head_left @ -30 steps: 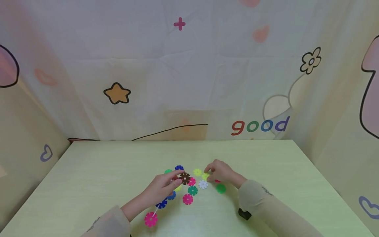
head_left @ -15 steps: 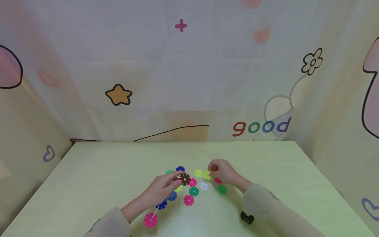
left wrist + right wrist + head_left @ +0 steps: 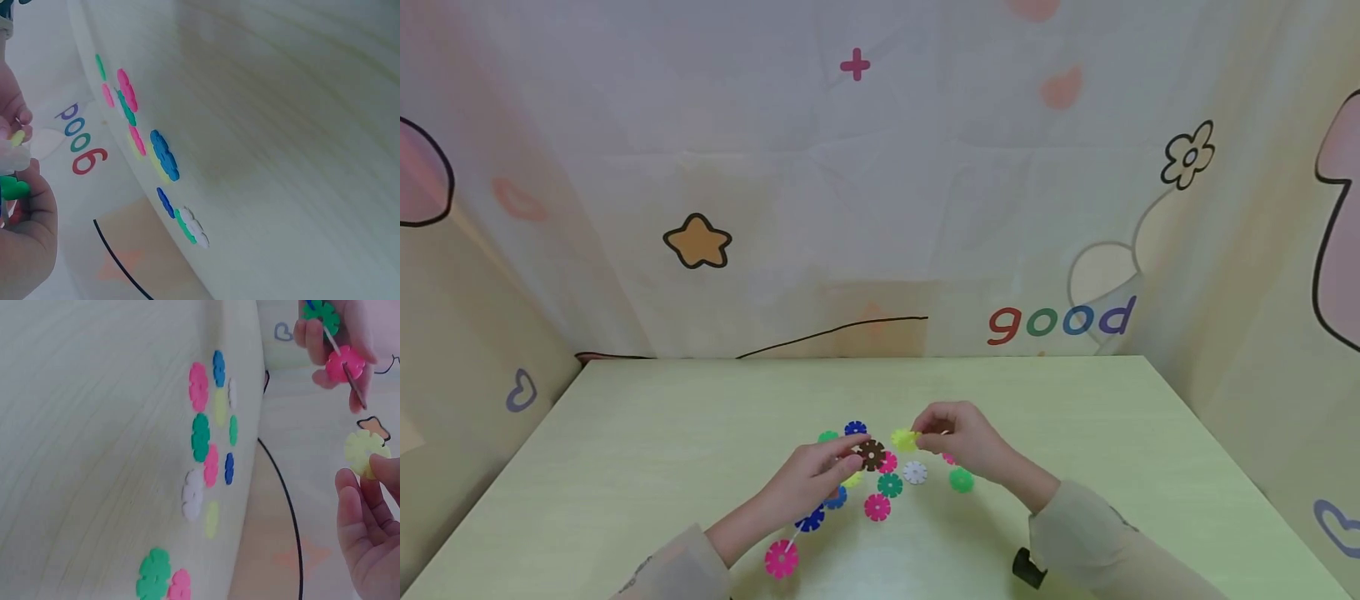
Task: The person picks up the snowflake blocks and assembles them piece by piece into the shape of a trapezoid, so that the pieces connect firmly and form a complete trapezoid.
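"What's just changed?"

"The right hand (image 3: 966,437) has lifted a yellow snowflake disc (image 3: 357,450) off the table (image 3: 700,433) and brought it leftward. It's in the air now, beyond the white snowflake disc (image 3: 915,478) and slightly left of it."

"Held firmly?"

"Pinched between thumb and fingers; how firmly, I can't tell."

"And the left hand (image 3: 808,473)?"

"It has hardly moved. It's left of the white disc, thumb and fingers curled round a chain of interlocking discs (image 3: 810,522). The brown disc (image 3: 876,463) is at the end towards the white one; a pink disc (image 3: 775,560) ends the other side, nearer the person."

"Are the hands touching?"

"No, they're apart, and the yellow piece isn't touching the chain."

"So what does that mean for the work?"

"I'd judge it's between picking up and joining: one piece fewer lying loose, the chain no longer yet. Still loose are a second yellow disc (image 3: 212,519) beyond the white one, a dark green disc (image 3: 890,492) to its left and a bright green disc (image 3: 961,481) to its right."
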The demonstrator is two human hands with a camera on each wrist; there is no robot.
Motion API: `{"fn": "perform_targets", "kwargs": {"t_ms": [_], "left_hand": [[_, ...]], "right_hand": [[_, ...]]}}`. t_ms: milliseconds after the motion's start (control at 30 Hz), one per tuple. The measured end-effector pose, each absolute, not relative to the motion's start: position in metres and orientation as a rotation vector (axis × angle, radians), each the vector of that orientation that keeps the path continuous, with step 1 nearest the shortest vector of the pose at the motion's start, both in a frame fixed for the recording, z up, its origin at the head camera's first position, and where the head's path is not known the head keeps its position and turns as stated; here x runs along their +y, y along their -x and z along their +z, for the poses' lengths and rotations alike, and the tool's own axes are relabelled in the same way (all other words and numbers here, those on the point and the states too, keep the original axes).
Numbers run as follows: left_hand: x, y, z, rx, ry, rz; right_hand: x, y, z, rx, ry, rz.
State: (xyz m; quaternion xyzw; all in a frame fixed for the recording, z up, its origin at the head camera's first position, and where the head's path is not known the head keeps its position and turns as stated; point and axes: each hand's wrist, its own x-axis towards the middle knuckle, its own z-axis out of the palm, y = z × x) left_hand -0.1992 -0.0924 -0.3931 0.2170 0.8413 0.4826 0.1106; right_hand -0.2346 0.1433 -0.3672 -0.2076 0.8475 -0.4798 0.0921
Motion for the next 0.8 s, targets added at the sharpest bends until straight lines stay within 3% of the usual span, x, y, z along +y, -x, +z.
{"fn": "perform_targets", "kwargs": {"t_ms": [467,800], "left_hand": [[-0.085,0.190,-0.382,2.427,-0.634,1.441],[-0.085,0.194,-0.388,2.373,-0.688,1.461]], "right_hand": [[0.137,0.215,-0.360,2.587,0.804,-1.376],[0.131,0.210,-0.361,2.740,1.085,-1.258]]}}
